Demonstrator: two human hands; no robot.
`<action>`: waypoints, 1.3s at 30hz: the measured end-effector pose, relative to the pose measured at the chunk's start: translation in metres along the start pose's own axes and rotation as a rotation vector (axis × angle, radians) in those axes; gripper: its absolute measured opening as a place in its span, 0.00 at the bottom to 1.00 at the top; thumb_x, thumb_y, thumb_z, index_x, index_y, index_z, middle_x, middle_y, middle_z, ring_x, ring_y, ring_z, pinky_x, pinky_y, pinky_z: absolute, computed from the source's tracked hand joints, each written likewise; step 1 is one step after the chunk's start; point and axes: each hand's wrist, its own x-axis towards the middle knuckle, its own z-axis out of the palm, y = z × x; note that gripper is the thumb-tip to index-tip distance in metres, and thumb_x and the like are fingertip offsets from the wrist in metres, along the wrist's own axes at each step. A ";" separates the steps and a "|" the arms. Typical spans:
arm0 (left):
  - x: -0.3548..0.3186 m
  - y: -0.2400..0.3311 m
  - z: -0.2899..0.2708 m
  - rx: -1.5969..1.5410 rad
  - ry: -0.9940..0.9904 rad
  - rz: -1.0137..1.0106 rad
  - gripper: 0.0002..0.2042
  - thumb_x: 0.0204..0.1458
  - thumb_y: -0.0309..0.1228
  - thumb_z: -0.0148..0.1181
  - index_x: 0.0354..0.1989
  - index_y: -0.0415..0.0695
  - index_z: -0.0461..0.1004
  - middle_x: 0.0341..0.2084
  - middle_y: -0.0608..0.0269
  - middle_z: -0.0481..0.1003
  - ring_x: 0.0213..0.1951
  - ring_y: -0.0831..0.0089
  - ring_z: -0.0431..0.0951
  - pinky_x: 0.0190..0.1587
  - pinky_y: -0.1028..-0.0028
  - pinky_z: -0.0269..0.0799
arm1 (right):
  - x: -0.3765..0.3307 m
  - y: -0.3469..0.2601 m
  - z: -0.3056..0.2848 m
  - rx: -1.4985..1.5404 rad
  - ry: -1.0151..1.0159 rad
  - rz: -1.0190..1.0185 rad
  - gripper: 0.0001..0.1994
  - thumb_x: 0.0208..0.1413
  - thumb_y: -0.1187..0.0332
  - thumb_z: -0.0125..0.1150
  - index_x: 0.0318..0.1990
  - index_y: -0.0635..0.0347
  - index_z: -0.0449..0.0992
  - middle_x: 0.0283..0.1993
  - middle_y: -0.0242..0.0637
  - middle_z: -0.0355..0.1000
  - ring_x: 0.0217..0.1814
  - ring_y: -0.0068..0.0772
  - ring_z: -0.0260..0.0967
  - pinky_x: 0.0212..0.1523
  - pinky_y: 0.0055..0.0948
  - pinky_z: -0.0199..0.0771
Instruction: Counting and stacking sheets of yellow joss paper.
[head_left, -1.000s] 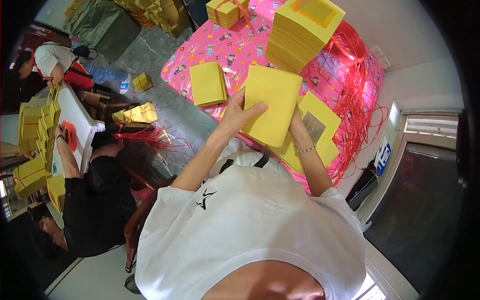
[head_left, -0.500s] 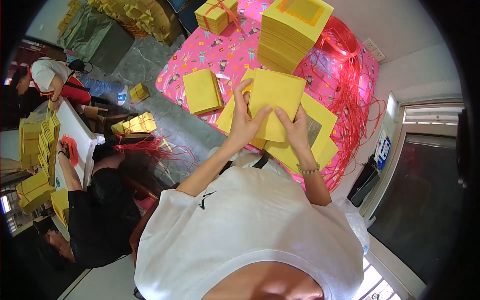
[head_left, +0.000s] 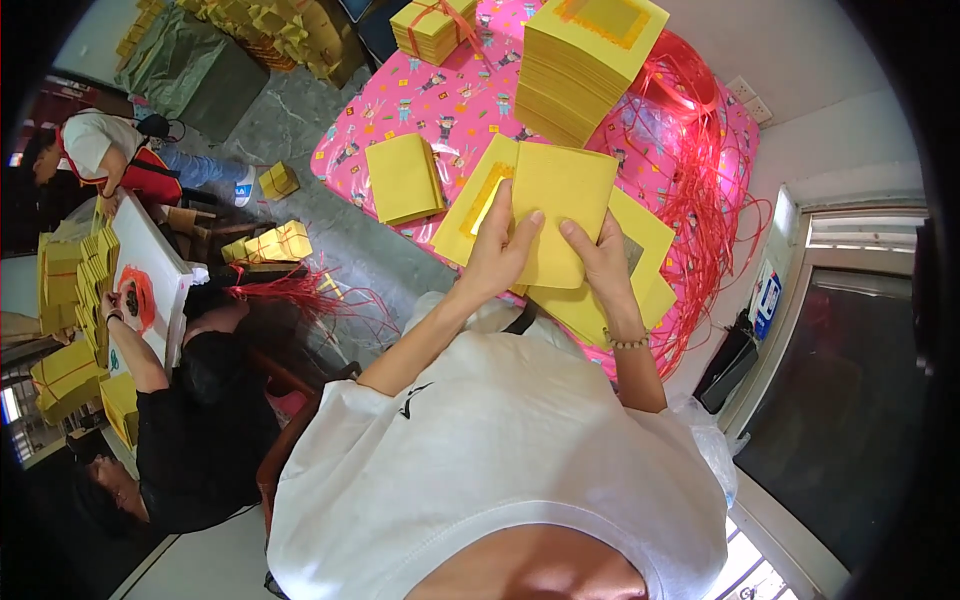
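Note:
Between my two hands is a folded yellow paper bundle, held above the pink table. My left hand grips its left edge, thumb on the front face and fingers behind. On the other side, my right hand pinches the lower right edge with its thumb on the front. Below the bundle lie loose yellow paper sheets, one with a metallic-looking patch partly covered by my right hand. Another sheet with an orange-framed panel shows at the left. A folded yellow paper stack rests farther left.
A tall yellow paper stack and a tied bundle stand at the table's back. Red plastic strings hang over its right side. At left, two people work by a white table with yellow bundles; more bundles lie on the grey floor.
The bundle in my hands has shifted slightly right and down. My left fingers have drawn in behind its edge, uncovering more of the orange-framed sheet. A co-worker's hand at the white table has moved.

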 end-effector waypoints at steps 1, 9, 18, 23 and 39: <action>-0.001 -0.001 0.002 0.000 0.000 0.002 0.20 0.58 0.23 0.46 0.58 0.36 0.54 0.50 0.57 0.66 0.52 0.76 0.65 0.53 0.76 0.61 | 0.000 0.000 0.000 -0.008 0.001 0.005 0.20 0.53 0.72 0.61 0.53 0.65 0.64 0.47 0.34 0.70 0.45 0.20 0.68 0.44 0.22 0.71; 0.003 0.014 0.001 -0.073 0.029 -0.168 0.21 0.59 0.26 0.47 0.60 0.38 0.55 0.49 0.60 0.68 0.50 0.77 0.67 0.52 0.76 0.64 | 0.003 -0.004 -0.003 -0.061 0.006 -0.015 0.19 0.53 0.72 0.61 0.52 0.66 0.66 0.46 0.35 0.71 0.45 0.21 0.69 0.44 0.23 0.71; 0.042 0.009 -0.015 -0.176 0.069 -0.327 0.14 0.60 0.27 0.44 0.54 0.38 0.60 0.47 0.58 0.70 0.47 0.72 0.72 0.48 0.72 0.69 | 0.037 -0.018 0.002 -0.024 -0.055 0.188 0.20 0.56 0.65 0.59 0.52 0.67 0.67 0.45 0.38 0.72 0.42 0.24 0.71 0.41 0.23 0.74; 0.047 0.004 -0.015 -0.224 0.115 -0.343 0.12 0.60 0.26 0.45 0.51 0.38 0.62 0.46 0.56 0.71 0.46 0.70 0.73 0.47 0.71 0.70 | 0.045 -0.018 0.000 -0.017 -0.083 0.208 0.20 0.56 0.64 0.59 0.51 0.69 0.67 0.44 0.38 0.73 0.42 0.25 0.72 0.41 0.23 0.74; 0.009 -0.015 -0.001 0.035 0.148 0.130 0.15 0.57 0.27 0.49 0.52 0.38 0.61 0.42 0.59 0.72 0.43 0.74 0.72 0.44 0.75 0.68 | 0.020 -0.021 -0.011 -0.276 -0.070 -0.155 0.25 0.51 0.69 0.64 0.56 0.63 0.62 0.54 0.39 0.65 0.53 0.27 0.65 0.50 0.27 0.68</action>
